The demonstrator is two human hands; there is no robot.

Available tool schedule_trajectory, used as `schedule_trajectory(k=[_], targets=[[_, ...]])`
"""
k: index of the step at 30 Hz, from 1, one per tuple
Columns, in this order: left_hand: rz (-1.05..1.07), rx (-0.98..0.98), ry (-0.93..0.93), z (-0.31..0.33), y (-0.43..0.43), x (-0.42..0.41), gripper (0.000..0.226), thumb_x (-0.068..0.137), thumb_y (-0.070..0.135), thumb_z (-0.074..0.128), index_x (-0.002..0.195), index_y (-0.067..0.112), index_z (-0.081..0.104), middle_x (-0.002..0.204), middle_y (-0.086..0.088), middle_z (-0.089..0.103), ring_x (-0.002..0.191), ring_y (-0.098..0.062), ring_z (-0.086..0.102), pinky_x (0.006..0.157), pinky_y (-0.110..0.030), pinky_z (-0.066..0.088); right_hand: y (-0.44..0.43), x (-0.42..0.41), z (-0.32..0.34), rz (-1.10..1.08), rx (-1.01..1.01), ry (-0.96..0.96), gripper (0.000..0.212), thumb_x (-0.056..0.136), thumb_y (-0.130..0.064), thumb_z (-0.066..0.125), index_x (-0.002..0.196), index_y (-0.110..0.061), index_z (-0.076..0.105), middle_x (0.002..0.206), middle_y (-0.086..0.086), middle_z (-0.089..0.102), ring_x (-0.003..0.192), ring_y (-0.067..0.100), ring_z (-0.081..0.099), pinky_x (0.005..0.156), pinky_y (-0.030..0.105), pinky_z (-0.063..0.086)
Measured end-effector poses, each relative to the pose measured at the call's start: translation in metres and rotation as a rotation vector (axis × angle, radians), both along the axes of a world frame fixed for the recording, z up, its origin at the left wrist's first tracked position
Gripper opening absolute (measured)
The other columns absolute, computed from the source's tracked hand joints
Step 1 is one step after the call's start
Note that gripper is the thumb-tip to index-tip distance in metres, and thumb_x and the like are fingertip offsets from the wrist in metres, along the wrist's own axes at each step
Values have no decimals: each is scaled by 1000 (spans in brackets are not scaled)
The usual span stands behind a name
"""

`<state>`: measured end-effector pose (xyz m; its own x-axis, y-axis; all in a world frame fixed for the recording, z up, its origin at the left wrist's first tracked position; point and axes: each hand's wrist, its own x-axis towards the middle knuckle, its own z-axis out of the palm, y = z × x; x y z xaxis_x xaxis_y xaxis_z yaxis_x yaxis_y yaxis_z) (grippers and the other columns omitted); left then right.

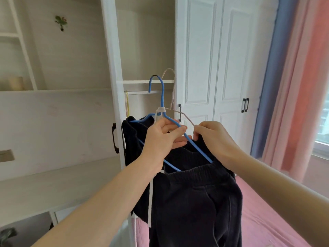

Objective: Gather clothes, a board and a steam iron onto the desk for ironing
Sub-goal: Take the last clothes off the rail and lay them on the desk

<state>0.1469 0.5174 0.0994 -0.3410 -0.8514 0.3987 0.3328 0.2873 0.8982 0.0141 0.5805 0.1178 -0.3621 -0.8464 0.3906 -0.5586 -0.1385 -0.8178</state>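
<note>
Dark navy trousers (195,202) with an elastic waistband and a white drawstring hang from a blue wire hanger (161,97), held up in front of the open wardrobe. A second, pale hanger (171,97) sits just behind the blue one. My left hand (163,138) grips the blue hanger's right arm just below its neck. My right hand (215,139) pinches the pale hanger's arm together with the edge of the dark cloth. No board or iron is in view.
The open wardrobe compartment (147,50) holds a rail (142,92) with a yellow hanger at its left end. Shut white wardrobe doors (219,68) stand to the right. A bed with a pink cover (267,220) lies below right; pink and blue curtains (293,86) hang by the window. White shelving (53,90) is on the left.
</note>
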Motion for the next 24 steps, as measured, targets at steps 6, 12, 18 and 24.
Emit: schedule_trajectory(k=[6, 12, 18, 24], targets=[[137, -43, 18, -9, 62, -17, 20, 81, 9, 74, 98, 12, 64, 85, -1, 74, 75, -21, 74, 59, -25, 58, 53, -21, -3, 114, -18, -9, 37, 90, -16, 46, 56, -13, 60, 52, -4, 56, 51, 12, 48, 55, 24, 41], [327, -99, -22, -16, 109, -11, 16, 78, 14, 77, 90, 15, 67, 78, 1, 75, 71, -17, 74, 61, -22, 58, 85, -26, -13, 174, -18, 62, 35, 91, -16, 46, 61, -10, 63, 46, -8, 48, 37, 1, 42, 44, 16, 37], [478, -69, -67, -29, 136, 20, 16, 74, 17, 80, 86, 17, 70, 76, 3, 75, 70, -11, 73, 57, -15, 53, 93, -4, -25, 339, 7, 71, 38, 93, -11, 45, 59, -8, 61, 47, -8, 52, 36, -2, 44, 38, 8, 33], [543, 13, 47, -35, 145, 71, 19, 76, 24, 78, 93, 16, 75, 85, 2, 76, 80, -14, 73, 62, -20, 56, 90, 39, -30, 524, -17, -3, 41, 95, -9, 44, 57, -8, 60, 46, -12, 54, 43, -3, 47, 44, 6, 36]])
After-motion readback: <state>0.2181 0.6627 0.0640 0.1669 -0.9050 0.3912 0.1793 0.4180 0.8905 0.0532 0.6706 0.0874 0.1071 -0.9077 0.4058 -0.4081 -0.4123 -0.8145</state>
